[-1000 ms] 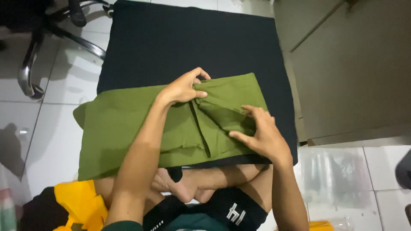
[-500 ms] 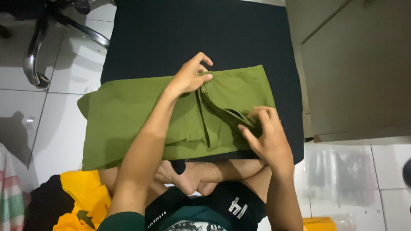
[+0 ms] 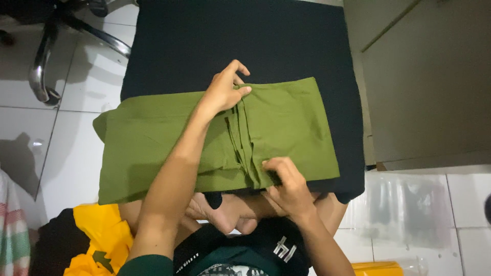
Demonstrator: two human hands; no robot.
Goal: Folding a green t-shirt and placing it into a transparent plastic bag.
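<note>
Both hands, L [image 3: 225, 92] & R [image 3: 284, 181], pinch green cloth [image 3: 286, 128] folds on black pad [image 3: 245, 41].

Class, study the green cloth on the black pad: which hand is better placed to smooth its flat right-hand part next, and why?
Probably the right hand: it pinches the green cloth at the near edge, beside that flat part. The left hand grips the fold's far end.

Home interior: white tiled floor [image 3: 71, 148], swivel-chair base [image 3: 51, 46] and cabinet [image 3: 429, 82] flanking a black cushion [image 3: 245, 41].
</note>
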